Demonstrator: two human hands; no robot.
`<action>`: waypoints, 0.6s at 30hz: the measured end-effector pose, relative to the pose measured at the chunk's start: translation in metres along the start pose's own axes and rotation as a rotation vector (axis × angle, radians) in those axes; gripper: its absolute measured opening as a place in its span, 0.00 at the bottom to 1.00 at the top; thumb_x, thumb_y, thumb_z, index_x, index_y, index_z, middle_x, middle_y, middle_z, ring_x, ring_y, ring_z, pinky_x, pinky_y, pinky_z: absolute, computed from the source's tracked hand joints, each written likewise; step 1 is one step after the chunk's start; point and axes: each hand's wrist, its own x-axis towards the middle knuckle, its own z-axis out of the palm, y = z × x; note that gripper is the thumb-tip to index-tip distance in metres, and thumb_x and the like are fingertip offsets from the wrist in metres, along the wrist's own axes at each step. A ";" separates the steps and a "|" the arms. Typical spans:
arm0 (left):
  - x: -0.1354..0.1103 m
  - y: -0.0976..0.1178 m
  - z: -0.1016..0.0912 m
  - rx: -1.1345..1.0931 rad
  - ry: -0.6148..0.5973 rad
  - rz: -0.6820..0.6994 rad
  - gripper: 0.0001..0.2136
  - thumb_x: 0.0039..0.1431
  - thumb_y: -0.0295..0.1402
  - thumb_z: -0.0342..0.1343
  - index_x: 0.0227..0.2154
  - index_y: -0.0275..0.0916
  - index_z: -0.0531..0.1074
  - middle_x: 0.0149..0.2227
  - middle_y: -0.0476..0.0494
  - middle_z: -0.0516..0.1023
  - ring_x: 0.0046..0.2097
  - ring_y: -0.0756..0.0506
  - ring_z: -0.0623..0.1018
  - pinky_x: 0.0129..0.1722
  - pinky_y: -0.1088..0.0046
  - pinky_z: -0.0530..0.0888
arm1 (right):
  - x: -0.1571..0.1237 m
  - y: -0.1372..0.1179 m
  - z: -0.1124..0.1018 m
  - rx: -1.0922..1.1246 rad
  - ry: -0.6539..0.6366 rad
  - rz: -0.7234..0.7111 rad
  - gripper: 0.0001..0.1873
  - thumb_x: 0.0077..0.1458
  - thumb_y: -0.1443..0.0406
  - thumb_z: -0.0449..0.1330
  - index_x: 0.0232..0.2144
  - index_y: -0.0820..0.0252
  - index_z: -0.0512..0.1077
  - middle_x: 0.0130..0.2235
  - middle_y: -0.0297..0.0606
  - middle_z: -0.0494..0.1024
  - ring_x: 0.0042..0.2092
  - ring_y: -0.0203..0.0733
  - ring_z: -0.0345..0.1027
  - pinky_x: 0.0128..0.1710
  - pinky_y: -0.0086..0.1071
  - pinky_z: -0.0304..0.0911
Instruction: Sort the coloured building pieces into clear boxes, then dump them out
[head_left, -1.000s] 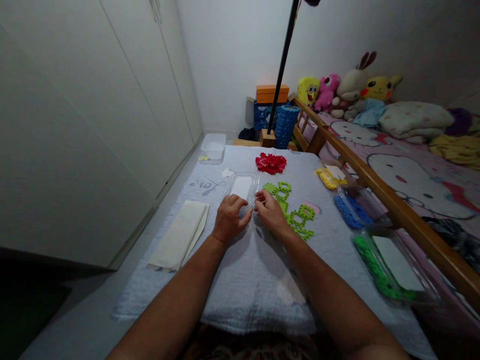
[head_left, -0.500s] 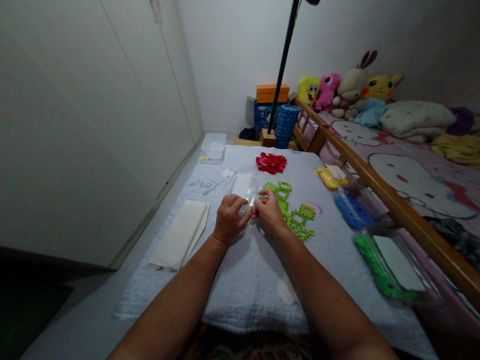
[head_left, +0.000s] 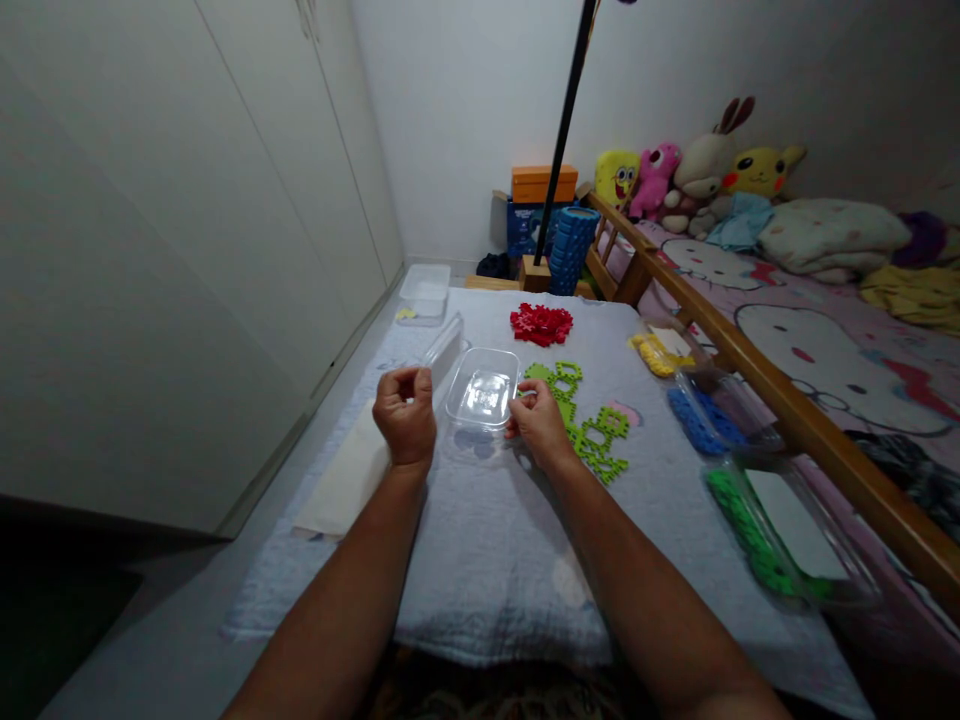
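Note:
A clear plastic container (head_left: pixel 484 385) sits uncovered at the middle of the cloth-covered table. My right hand (head_left: pixel 538 418) pinches its near right rim. To the left, my left hand (head_left: pixel 406 412) is closed on the clear lid (head_left: pixel 444 343), which it holds tilted up and apart from the container. Flat light-green puzzle-like pieces (head_left: pixel 595 437) lie right beside my right hand, some of them behind it. A pile of red pieces (head_left: pixel 541 324) rests farther back. Under my left forearm, partly covered, is a folded cream paper (head_left: pixel 345 480).
Along the right edge stand clear boxes of yellow pieces (head_left: pixel 663 352), blue pieces (head_left: pixel 703 420) and green pieces (head_left: pixel 757 535). Another clear box (head_left: pixel 424 294) is at the far left corner. A wooden bed rail (head_left: pixel 787 410) borders the right side, and a white cabinet (head_left: pixel 225 250) the left.
My left hand has moved left and lifted the lid off the container, tilting it up. My right hand has stayed at the container's rim.

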 end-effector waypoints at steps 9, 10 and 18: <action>0.006 -0.015 0.007 -0.251 0.121 -0.512 0.10 0.58 0.39 0.60 0.36 0.39 0.69 0.30 0.53 0.70 0.27 0.54 0.68 0.26 0.79 0.64 | -0.002 -0.006 -0.011 -0.361 0.039 -0.091 0.12 0.50 0.63 0.58 0.39 0.54 0.65 0.23 0.23 0.69 0.21 0.37 0.66 0.22 0.29 0.61; 0.005 -0.017 0.007 -0.237 0.114 -0.515 0.10 0.59 0.38 0.59 0.38 0.39 0.69 0.31 0.53 0.70 0.28 0.53 0.69 0.27 0.79 0.65 | -0.002 -0.007 -0.012 -0.415 0.049 -0.116 0.11 0.50 0.63 0.57 0.38 0.55 0.66 0.23 0.24 0.69 0.22 0.37 0.66 0.24 0.29 0.61; 0.003 -0.036 0.005 0.084 0.050 -0.327 0.19 0.55 0.24 0.57 0.50 0.41 0.68 0.52 0.41 0.70 0.49 0.46 0.75 0.56 0.64 0.72 | 0.003 -0.011 -0.028 -0.695 0.089 -0.319 0.04 0.51 0.64 0.59 0.33 0.56 0.70 0.26 0.31 0.74 0.29 0.39 0.68 0.35 0.31 0.59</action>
